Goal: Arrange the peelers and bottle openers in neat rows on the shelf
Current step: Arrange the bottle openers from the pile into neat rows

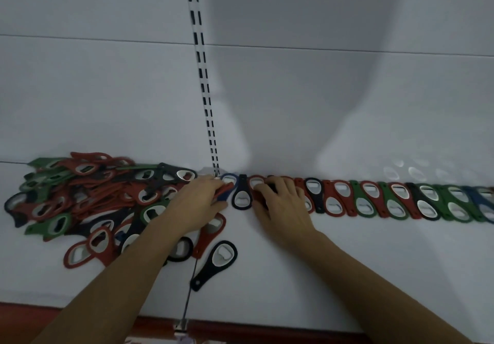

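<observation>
Row-building is under way: the left grip (199, 203) pinches a red opener (226, 188) at the row's (374, 202) end, while the right grip (280, 204), fingers spread flat, steadies laid openers. Next, I judge, seat it against the black opener (242, 196) between the grips, then draw from the pile (80, 202) further left.

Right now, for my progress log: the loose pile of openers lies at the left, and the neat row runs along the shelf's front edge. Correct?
No. The head view shows the neat row running along the back wall, not the front edge; the loose pile does lie at the left.
</observation>
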Demonstrator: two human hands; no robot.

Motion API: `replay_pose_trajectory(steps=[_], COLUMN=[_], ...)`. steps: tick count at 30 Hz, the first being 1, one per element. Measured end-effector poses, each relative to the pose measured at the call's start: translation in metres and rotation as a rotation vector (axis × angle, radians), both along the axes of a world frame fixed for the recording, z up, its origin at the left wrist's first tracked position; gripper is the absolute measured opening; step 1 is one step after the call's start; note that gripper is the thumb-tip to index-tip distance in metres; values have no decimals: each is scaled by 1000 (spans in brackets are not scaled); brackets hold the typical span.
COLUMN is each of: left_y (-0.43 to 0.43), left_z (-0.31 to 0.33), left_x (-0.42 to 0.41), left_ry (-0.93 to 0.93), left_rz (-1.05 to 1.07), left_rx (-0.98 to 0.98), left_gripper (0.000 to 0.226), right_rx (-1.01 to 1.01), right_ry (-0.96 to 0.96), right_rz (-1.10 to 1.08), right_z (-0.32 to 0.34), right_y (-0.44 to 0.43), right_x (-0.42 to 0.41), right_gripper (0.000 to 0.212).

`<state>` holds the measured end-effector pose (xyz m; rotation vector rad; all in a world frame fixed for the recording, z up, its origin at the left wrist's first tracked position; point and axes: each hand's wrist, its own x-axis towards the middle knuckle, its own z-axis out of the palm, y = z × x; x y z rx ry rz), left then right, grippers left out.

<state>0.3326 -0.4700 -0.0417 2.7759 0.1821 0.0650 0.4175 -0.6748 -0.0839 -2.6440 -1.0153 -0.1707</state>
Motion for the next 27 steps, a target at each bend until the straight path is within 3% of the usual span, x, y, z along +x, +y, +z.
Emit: replay_pose_trajectory(steps=[15,19,23,27], left_y=[-2,4,5,12], left_z=[12,18,10,16], left_x=[-13,-33,-46,-56], left_ry=[-72,85,139,180], left_rz=[67,30,-34,62], left_rx=[-82,9,48,51], left_gripper=[23,31,23,31], right_rx=[58,155,38,-24], right_ry=[-48,-80,290,231], right_rz=[23,306,660,746], right_z=[2,20,40,27], right_y=[-2,-2,-2,0], right_x=[-5,-15,-41,-50], right_gripper=[38,26,30,37])
